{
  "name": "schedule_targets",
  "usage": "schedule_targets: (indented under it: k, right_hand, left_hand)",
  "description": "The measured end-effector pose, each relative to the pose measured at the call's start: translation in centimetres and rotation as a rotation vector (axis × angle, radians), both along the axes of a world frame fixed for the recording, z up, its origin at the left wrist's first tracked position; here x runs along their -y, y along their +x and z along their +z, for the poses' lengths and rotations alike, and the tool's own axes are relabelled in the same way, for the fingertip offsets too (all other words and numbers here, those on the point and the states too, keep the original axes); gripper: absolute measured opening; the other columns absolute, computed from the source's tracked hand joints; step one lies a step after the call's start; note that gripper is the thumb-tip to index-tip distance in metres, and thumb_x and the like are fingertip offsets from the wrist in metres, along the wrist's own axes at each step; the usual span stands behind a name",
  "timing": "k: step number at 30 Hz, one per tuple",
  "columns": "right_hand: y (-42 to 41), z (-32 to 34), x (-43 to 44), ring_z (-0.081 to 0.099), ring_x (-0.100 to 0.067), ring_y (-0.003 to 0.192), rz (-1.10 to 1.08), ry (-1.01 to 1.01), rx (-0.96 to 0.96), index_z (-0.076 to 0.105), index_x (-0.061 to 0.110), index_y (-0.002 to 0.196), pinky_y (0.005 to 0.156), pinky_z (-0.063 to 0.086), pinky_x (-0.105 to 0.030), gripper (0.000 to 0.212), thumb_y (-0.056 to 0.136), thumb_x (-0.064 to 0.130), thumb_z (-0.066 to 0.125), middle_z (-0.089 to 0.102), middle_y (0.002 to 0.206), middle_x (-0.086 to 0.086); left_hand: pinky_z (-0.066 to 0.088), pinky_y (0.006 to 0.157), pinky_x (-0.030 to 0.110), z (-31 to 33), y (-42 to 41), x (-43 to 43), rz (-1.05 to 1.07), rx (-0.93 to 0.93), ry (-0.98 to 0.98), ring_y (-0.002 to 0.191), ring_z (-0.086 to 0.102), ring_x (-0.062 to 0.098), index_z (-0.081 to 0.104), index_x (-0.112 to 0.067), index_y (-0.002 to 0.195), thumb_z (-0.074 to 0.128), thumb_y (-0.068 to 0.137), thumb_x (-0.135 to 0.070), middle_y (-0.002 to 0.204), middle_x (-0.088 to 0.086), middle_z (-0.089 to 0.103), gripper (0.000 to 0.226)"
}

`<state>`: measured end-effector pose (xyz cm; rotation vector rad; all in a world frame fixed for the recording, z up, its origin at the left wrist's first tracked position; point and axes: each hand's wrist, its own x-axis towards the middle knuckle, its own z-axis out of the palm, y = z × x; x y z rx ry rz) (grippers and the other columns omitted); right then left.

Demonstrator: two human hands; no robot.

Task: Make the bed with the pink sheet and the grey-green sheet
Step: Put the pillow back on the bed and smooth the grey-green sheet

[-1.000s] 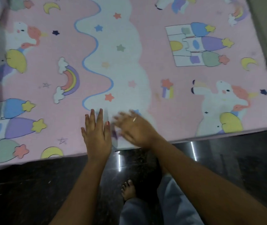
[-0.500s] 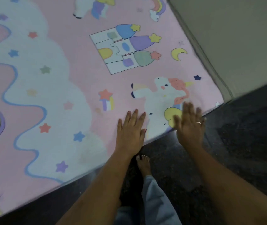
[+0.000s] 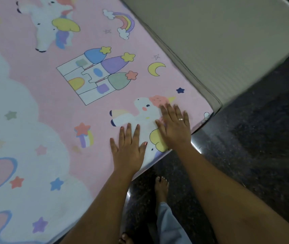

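Left grip (image 3: pixel 128 152) and right grip (image 3: pixel 175 127) lie flat, fingers straight, holding nothing, pressing the pink sheet (image 3: pixel 52 110), spread smooth, near its corner above the dark floor (image 3: pixel 245 155). Soft, light cloth, likely to crease; best pinched along that near edge.

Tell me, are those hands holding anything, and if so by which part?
Nothing is held. The left hand and the right hand lie flat with straight fingers on the pink sheet, near its corner by the bed's edge.
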<state>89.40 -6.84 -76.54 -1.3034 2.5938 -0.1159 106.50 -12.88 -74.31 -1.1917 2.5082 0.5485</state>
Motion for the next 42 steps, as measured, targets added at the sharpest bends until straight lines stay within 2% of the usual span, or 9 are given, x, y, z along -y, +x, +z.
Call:
schedule_targets:
  k: [5,11,14,20,25,29,32,38,42]
  right_hand:
    - [0.9,1.3,-5.4,-0.004,-0.022,0.147,-0.101,0.098,0.102,-0.001,0.031,0.152,0.117,0.003,-0.046,0.081,0.081,0.069,-0.010,-0.002,0.160,0.006]
    - [-2.5,6.9,-4.8,0.039,-0.026,0.136,0.232,0.082,0.025,0.028,0.019,0.148,0.103,0.039,-0.056,0.073,0.095,0.061,0.000,0.040,0.149,-0.002]
    - [-9.2,8.8,-0.5,0.015,-0.024,0.145,0.226,0.012,-0.004,0.003,0.022,0.150,0.115,0.011,-0.049,0.083,0.084,0.069,-0.015,0.015,0.158,0.001]
    - [-22.3,5.4,1.8,0.015,-0.027,0.146,0.016,0.067,-0.068,0.017,0.017,0.151,0.114,0.010,-0.050,0.078,0.089,0.063,0.007,0.019,0.158,-0.005]
    - [-17.4,1.0,0.5,0.049,-0.031,0.127,0.326,0.087,0.015,0.051,0.011,0.135,0.103,0.028,-0.051,0.075,0.085,0.057,0.020,0.051,0.139,-0.011]
    - [-15.7,3.3,1.6,0.039,-0.031,0.135,0.815,0.035,0.317,0.044,0.011,0.141,0.114,0.024,-0.050,0.068,0.092,0.052,0.019,0.044,0.145,-0.013]
    - [-21.6,4.0,5.2,0.050,-0.033,0.125,0.619,-0.106,0.241,0.051,0.007,0.134,0.108,0.034,-0.043,0.071,0.087,0.052,0.023,0.053,0.136,-0.016]
    - [-32.5,1.4,6.2,0.022,-0.030,0.143,0.236,0.136,-0.065,0.024,0.013,0.150,0.112,0.018,-0.049,0.086,0.083,0.063,0.003,0.027,0.155,-0.009]
    - [-25.8,1.8,7.3,0.007,-0.028,0.147,0.726,0.192,0.046,0.006,0.017,0.152,0.116,0.006,-0.049,0.080,0.085,0.061,0.005,0.009,0.160,-0.007]
  left_hand:
    - [0.012,0.115,0.051,3.3,-0.5,1.2,-0.116,0.214,0.251,0.147,-0.007,0.028,-0.011,-0.026,0.150,0.025,0.099,-0.051,0.159,0.005,-0.016,0.068]
    - [0.003,0.119,0.040,8.2,-2.8,1.7,-0.115,0.227,0.675,0.147,-0.005,0.023,-0.005,-0.021,0.151,0.015,0.103,-0.043,0.160,0.006,-0.007,0.057]
    - [0.000,0.117,0.033,9.0,-5.3,2.5,-0.002,0.061,0.606,0.147,-0.006,0.021,0.000,-0.021,0.152,0.017,0.104,-0.039,0.160,0.006,-0.004,0.054]
    - [0.005,0.118,0.039,5.7,-13.7,3.9,0.214,-0.196,0.416,0.147,0.000,0.019,0.016,-0.026,0.151,0.027,0.102,-0.040,0.160,0.001,0.005,0.052]
    - [0.007,0.117,0.042,4.6,-20.9,2.7,0.435,-0.351,0.361,0.147,0.001,0.018,0.018,-0.029,0.150,0.032,0.101,-0.038,0.160,-0.004,0.006,0.052]
    - [0.008,0.118,0.044,4.5,-24.7,3.3,0.552,-0.372,0.357,0.147,0.002,0.017,0.020,-0.028,0.150,0.034,0.101,-0.035,0.160,-0.004,0.009,0.051]
    - [0.007,0.118,0.044,4.7,-25.9,4.6,0.600,-0.421,0.302,0.147,0.002,0.017,0.020,-0.028,0.150,0.033,0.101,-0.037,0.160,-0.005,0.009,0.051]
    - [0.009,0.116,0.041,3.7,-26.8,8.0,0.675,-0.419,0.206,0.147,0.003,0.016,0.019,-0.025,0.150,0.030,0.102,-0.036,0.160,-0.004,0.009,0.051]
    - [0.009,0.116,0.043,3.2,-29.0,10.6,0.714,-0.448,0.191,0.147,0.003,0.016,0.020,-0.027,0.150,0.033,0.102,-0.035,0.159,-0.005,0.011,0.050]
